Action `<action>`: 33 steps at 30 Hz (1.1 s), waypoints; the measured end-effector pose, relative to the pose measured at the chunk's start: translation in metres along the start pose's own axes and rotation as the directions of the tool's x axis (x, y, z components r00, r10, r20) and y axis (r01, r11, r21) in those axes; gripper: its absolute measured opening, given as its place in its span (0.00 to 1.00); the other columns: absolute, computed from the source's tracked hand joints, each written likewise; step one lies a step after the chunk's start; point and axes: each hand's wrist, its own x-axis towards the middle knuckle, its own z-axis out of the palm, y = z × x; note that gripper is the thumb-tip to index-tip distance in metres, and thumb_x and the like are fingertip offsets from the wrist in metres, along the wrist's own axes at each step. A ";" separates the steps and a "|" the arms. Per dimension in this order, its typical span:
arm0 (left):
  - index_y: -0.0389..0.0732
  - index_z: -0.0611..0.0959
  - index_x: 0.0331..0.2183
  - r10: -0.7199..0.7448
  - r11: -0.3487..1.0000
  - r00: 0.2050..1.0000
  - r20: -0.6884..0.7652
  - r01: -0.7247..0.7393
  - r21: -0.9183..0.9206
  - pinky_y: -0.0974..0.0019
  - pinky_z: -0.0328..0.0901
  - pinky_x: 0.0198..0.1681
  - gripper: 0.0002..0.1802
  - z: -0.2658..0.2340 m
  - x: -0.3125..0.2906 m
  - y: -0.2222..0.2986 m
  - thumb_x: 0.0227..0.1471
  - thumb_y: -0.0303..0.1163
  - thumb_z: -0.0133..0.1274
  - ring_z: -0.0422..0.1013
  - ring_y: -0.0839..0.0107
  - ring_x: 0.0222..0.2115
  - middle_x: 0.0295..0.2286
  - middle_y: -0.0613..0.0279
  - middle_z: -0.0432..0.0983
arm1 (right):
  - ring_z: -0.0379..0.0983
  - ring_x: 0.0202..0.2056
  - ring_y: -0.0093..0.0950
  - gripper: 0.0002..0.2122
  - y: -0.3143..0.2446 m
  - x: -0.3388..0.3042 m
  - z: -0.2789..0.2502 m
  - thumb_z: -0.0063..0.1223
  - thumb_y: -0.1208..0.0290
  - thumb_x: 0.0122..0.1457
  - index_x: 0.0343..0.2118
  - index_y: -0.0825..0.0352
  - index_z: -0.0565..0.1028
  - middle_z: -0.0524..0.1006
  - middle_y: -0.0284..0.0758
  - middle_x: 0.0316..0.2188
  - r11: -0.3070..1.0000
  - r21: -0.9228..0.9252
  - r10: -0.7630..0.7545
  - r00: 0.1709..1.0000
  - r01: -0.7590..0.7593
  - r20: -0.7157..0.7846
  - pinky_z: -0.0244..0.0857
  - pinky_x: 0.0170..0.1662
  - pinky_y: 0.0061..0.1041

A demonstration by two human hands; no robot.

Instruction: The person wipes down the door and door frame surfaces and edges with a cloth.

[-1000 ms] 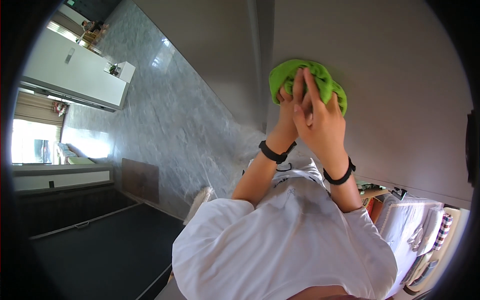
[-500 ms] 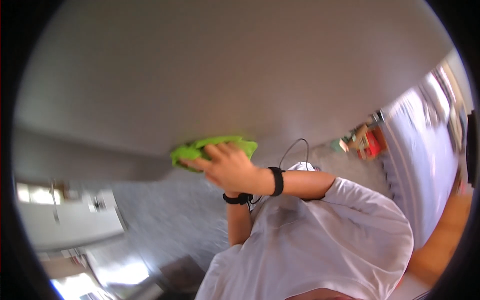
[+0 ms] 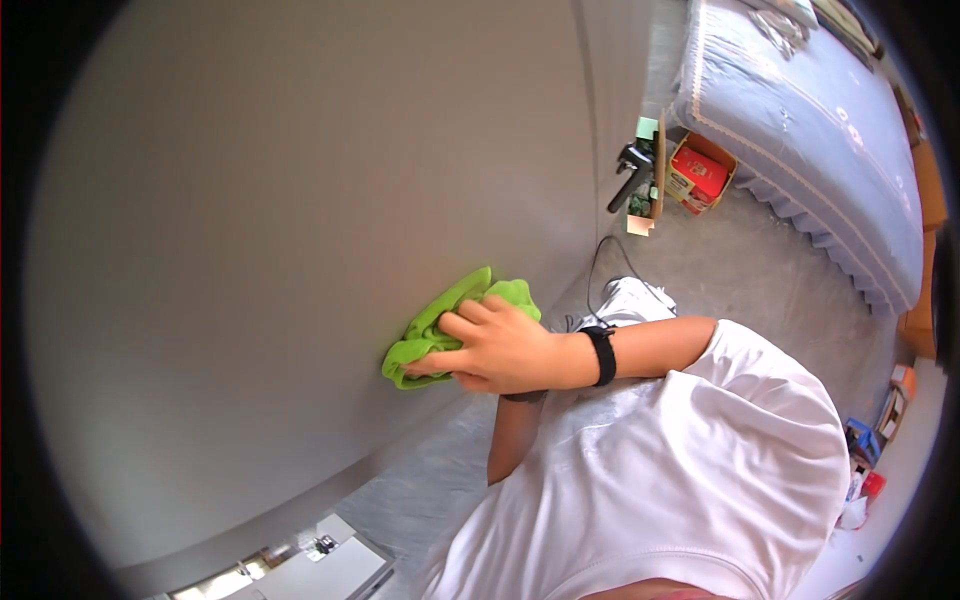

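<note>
My right hand presses a bunched bright green cloth against a large, smooth grey surface. Its fingers are bent into the folds, and the back of the hand faces up at me. A black band circles the right wrist. Behind that hand comes my left forearm, also with a dark wristband. The left hand itself is hidden by the right one, so its fingers do not show.
Rightward, a bed with a light blue frilled cover stands on the grey floor. Near its foot are a box with red packaging and a black-handled object. A thin dark cable loops by my white shoe. A white unit sits lower left.
My view has turned, so the grey surface now fills the left side and more of the bed and floor shows. The right hand stays on the cloth, which is folded differently.
</note>
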 end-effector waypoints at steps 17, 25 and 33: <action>0.32 0.54 0.66 0.376 0.923 0.779 0.503 -0.265 -0.279 0.43 0.45 0.66 0.45 0.211 0.089 0.097 0.55 0.41 0.53 0.46 0.45 0.66 0.66 0.39 0.46 | 0.70 0.57 0.49 0.34 0.234 -0.099 -0.068 0.59 0.61 0.61 0.67 0.61 0.57 0.71 0.54 0.57 0.555 0.531 0.822 0.523 -0.640 -0.228 0.67 0.56 0.35; 0.40 0.57 0.66 0.345 0.878 0.668 0.659 -0.477 0.024 0.51 0.47 0.68 0.42 0.243 0.076 0.068 0.54 0.39 0.53 0.51 0.51 0.66 0.65 0.48 0.54 | 0.72 0.54 0.50 0.30 0.280 -0.130 -0.010 0.47 0.56 0.64 0.65 0.65 0.57 0.74 0.55 0.53 0.322 0.598 0.946 0.272 -0.734 -0.176 0.65 0.56 0.38; 0.45 0.71 0.59 0.171 0.984 0.786 0.594 -0.168 -0.060 0.53 0.55 0.64 0.29 0.194 0.066 0.064 0.57 0.36 0.52 0.61 0.56 0.61 0.60 0.54 0.66 | 0.73 0.52 0.49 0.26 0.248 -0.115 0.007 0.45 0.63 0.65 0.62 0.66 0.56 0.74 0.52 0.51 0.332 0.728 0.942 0.249 -0.599 -0.225 0.65 0.54 0.37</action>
